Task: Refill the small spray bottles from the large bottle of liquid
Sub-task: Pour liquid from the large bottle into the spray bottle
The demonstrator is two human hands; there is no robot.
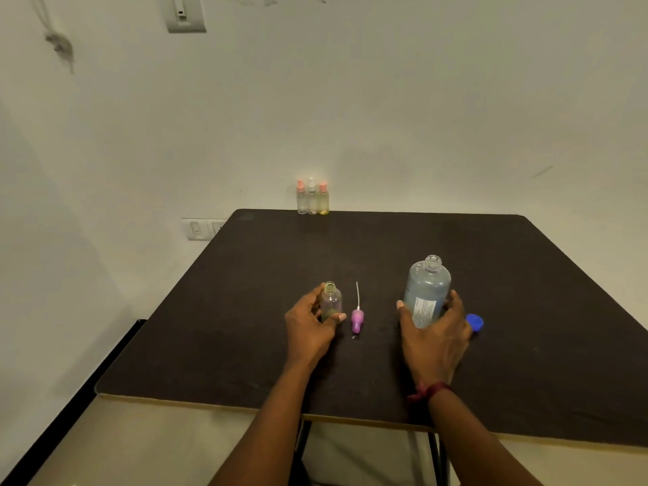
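Head view: you're prepped but not pouring yet. Your left hand (308,327) grips the small clear uncapped spray bottle (331,301) mid-table, your right hand (434,342) wraps the large clear bottle of bluish liquid (426,292) standing well apart from it, the purple pump head (357,319) lies between them, and the blue screw cap (475,322) sits just beside your right hand. Three capped little spray bottles (312,199) wait at the far edge of the dark table (245,310), so I'd guess most of the refilling is left. The big bottle's white label has print, way too small to read.

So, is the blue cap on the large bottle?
No, the blue cap lies on the table beside the large bottle, whose neck is open.
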